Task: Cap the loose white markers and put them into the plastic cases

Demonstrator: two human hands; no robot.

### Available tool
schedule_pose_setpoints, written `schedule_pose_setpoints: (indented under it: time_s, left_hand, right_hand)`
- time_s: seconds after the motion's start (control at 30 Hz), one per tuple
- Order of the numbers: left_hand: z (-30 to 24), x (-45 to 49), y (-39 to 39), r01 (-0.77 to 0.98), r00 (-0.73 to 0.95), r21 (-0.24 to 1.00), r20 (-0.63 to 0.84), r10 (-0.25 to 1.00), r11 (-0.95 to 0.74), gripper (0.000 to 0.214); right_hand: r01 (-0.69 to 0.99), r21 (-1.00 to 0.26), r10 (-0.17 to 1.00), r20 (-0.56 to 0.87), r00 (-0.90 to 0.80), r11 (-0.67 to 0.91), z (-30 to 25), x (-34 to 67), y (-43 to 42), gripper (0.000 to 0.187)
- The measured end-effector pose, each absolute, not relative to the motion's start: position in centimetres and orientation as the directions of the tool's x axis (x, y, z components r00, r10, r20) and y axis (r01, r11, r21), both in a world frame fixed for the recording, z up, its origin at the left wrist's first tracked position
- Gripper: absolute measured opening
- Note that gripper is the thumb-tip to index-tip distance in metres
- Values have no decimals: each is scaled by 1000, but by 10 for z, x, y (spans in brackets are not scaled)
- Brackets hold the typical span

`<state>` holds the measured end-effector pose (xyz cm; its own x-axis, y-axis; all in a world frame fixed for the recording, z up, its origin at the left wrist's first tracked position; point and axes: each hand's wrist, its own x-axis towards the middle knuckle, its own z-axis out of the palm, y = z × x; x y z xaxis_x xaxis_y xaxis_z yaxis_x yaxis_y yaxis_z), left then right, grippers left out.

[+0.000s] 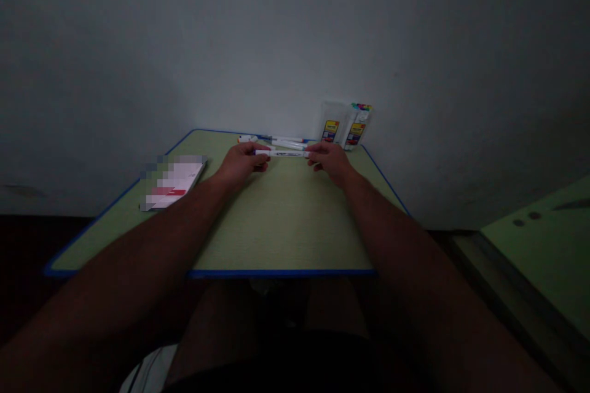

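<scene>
A white marker pen (288, 153) is held level between both hands, over the far part of the table. My left hand (244, 161) is closed on its left end, where a dark purple or blue tip shows. On its right end my right hand (329, 159) is closed, the fingertips pinching it. Just behind lie more white markers (288, 143), one with a teal mark and one with a reddish end. Another marker with an orange end (247, 139) rests behind my left hand. The fingers partly hide the held marker's ends.
Two clear plastic pouches with yellow labels, a left one (332, 123) and a right one (357, 128), lean against the wall (295, 31). A white-and-red booklet or box (177, 181), partly blurred out, lies left on the green table (286, 227) with blue edging.
</scene>
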<state>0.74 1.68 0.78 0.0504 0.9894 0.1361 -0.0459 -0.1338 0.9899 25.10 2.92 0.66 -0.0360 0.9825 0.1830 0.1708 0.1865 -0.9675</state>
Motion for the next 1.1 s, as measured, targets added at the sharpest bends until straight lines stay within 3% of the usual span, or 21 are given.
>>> schedule_pose_setpoints:
  time_s: [1.1]
  left_hand:
    - [9, 7, 14, -12, 51, 992, 130, 990, -129, 14]
  right_hand:
    - [150, -964, 976, 215, -41, 218, 5, 253, 30, 14]
